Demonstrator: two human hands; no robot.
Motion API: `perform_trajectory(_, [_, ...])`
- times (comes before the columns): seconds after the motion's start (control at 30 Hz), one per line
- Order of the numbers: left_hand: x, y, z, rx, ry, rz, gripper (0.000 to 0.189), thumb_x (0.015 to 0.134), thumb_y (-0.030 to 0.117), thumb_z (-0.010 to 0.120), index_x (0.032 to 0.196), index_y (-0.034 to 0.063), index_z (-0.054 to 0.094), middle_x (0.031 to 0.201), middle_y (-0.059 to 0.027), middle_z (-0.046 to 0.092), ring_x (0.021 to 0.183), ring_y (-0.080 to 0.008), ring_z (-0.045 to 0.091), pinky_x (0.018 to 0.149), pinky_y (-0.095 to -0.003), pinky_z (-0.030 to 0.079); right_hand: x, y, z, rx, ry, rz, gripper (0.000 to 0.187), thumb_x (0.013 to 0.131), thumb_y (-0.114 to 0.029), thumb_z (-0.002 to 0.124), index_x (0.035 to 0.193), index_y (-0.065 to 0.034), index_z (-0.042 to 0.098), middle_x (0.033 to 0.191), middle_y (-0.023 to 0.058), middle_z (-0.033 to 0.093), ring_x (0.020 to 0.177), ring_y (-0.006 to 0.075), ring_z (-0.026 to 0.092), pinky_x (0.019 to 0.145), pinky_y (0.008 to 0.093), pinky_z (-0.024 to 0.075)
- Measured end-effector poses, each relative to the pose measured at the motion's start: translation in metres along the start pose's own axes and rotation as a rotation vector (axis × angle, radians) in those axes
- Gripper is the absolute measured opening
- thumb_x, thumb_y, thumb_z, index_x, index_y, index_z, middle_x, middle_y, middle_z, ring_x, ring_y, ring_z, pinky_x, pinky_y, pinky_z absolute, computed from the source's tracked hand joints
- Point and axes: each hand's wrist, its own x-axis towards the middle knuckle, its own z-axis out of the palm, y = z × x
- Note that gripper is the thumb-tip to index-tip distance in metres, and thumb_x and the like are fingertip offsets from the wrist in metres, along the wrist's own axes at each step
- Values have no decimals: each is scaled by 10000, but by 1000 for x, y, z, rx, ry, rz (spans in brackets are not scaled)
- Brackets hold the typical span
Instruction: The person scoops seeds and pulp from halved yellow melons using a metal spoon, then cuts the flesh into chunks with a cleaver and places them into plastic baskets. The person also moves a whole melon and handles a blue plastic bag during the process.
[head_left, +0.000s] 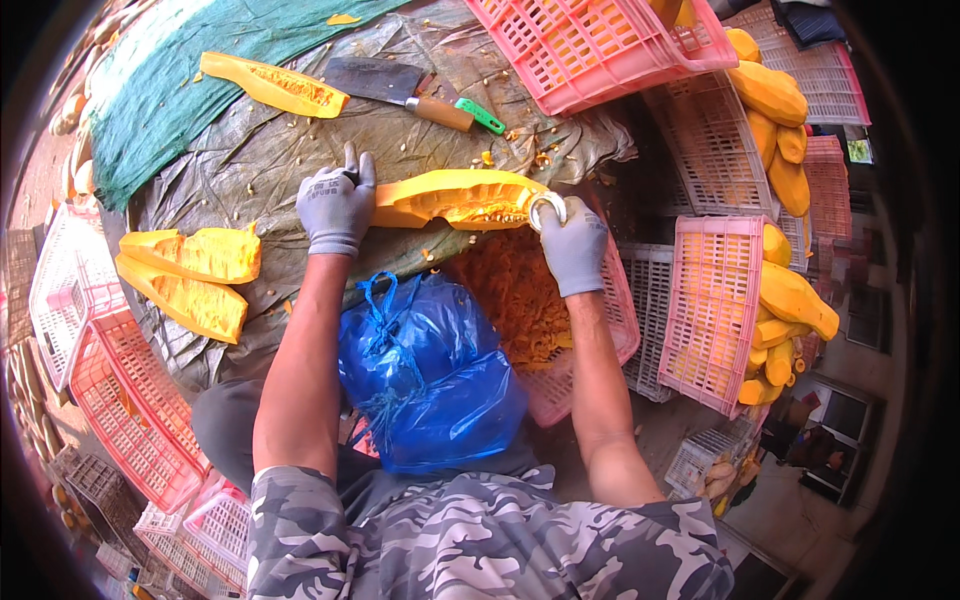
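Note:
In a grey glove, my left hand grips the left end of a peeled, halved squash, its hollow side showing seeds and pulp. My right hand, also gloved, holds a metal ring scraper against the squash's right end. Beneath that end, a pink crate contains a heap of orange pulp. Beyond the squash lie a cleaver with a wooden handle and a green-handled tool, partly hidden by the cleaver. Another squash half rests left of the cleaver.
Two squash pieces lie at the left on the dark sheet. A pink crate stands at the far right corner. Crates of peeled squash are stacked at the right. Blue plastic covers my lap.

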Motion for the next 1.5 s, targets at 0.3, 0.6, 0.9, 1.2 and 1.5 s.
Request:
perform_trajectory(0.3, [1, -1, 5, 2, -12, -17, 384, 995, 459, 495, 1107, 194, 749, 711, -124, 695, 668, -322, 677, 634, -456, 526, 0, -32, -17, 148, 88, -41, 299, 873, -316, 699, 855, -18, 691, 779, 198, 699, 692, 368, 684, 647, 436, 533])
perform_trajectory(0.6, [-2, -1, 2, -28, 80, 25, 394, 972, 465, 527, 989, 160, 775, 665, -104, 682, 631, -289, 670, 624, -431, 515, -16, 6, -8, 152, -28, -87, 275, 885, -285, 685, 835, -15, 683, 756, 194, 686, 684, 347, 691, 614, 427, 526])
perform_trajectory(0.9, [0, -3, 3, -93, 50, 50, 459, 950, 459, 569, 649, 148, 722, 628, -113, 664, 595, -291, 642, 612, -434, 494, -22, -6, -19, 204, -147, 137, 265, 884, -258, 681, 865, 6, 692, 769, 220, 687, 685, 340, 695, 630, 418, 534])
perform_trajectory(1.2, [1, 1, 4, -89, 47, 98, 373, 974, 419, 545, 892, 132, 768, 599, -104, 661, 560, -269, 636, 581, -418, 481, -35, 36, -26, 109, -37, 18, 270, 862, -243, 676, 859, 25, 709, 775, 195, 709, 690, 306, 700, 660, 387, 536])
perform_trajectory(1.5, [-2, 3, 5, -81, 76, 61, 348, 968, 419, 553, 976, 151, 773, 607, -96, 665, 577, -263, 655, 589, -417, 492, -38, 19, -32, 301, 104, -69, 221, 876, -203, 695, 886, 17, 696, 750, 157, 705, 672, 240, 702, 616, 365, 525])
